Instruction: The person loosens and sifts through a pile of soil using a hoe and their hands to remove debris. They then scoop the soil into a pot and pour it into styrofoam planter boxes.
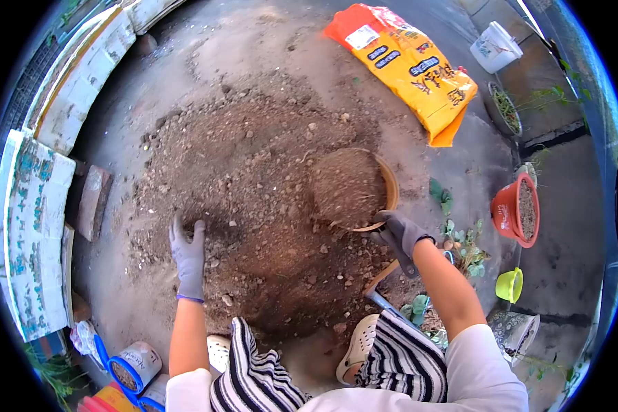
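Observation:
My right hand (403, 240), in a grey glove, grips the lower rim of a brown plant pot (391, 180). The pot lies tipped on its side, and a mass of soil with thin roots (347, 189) spills from its mouth toward the left. The soil's edges look blurred. My left hand (188, 255), also gloved in grey, is at the left part of a wide heap of loose soil (254, 154). Its thumb and fingers are apart, and nothing shows in its grasp. The fingertips are at the soil; whether they press into it I cannot tell.
Below the pot lies a tool with a wooden handle (383, 275), beside pulled plants (470, 254). An orange-yellow bag (419, 72) is at the far right. Along the right stand a red pot (507, 211), a lime-green pot (509, 285) and a white bucket (494, 49). White foam boxes (38, 226) line the left.

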Demonstrator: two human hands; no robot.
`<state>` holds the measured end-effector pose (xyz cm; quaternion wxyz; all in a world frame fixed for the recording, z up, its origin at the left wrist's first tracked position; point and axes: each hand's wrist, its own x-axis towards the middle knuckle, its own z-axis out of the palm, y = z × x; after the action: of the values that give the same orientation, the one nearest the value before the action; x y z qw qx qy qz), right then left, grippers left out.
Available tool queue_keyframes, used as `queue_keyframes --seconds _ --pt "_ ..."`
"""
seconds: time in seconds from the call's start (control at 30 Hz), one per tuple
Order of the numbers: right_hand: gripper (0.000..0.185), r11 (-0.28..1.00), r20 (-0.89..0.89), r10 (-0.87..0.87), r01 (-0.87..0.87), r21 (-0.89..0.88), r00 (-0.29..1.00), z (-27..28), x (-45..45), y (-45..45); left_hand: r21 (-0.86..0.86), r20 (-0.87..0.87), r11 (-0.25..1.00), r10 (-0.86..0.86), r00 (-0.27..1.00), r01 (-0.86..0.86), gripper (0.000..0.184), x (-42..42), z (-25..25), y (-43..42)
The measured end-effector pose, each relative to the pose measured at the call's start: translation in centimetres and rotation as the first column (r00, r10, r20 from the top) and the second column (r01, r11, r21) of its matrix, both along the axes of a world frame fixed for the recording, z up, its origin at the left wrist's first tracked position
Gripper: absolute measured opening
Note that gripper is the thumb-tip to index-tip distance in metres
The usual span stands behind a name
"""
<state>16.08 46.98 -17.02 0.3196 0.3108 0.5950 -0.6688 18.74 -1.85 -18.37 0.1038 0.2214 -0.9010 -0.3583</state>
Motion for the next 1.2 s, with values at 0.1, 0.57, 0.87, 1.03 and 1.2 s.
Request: queue_keyframes --seconds 0.1,0.57,0.87,1.03,1.2 --pt "0.022 0.993 -0.066 0.118 -0.118 -0.001 0.991 0.1 0.6 0.7 -0.025 0.183 0.976 0.217 0.959 -0.216 0.059 4.7 -3.3 -4.3" --pt "0.062 0.851 -0.027 0.421 -0.384 0.359 0.907 7.7 8.5 -11.0 0.587 0.439 0.808 -0.276 0.855 -0.04 0.083 7.9 2.0 -2.1" --pt "0.053 0.878 0.16 -0.219 0.266 -0.399 0.963 0.8 4.8 -17.7 0.959 0.283 0.074 -0.34 0.897 -0.274 0.097 3.4 1.7 6.6" --pt "0.057 0.711 0.04 -0.206 0.178 -0.68 0.978 0.0 3.3 -22.1 0.968 0.25 0.086 -0.37 0.895 -0.235 0.063 1.9 1.1 8.8" --pt "0.055 0.652 -0.002 -0.231 0.153 -0.743 0.973 3.0 1.5 -21.7 0.974 0.223 0.094 -0.285 0.932 -0.204 0.037 0.1 4.8 11.1"
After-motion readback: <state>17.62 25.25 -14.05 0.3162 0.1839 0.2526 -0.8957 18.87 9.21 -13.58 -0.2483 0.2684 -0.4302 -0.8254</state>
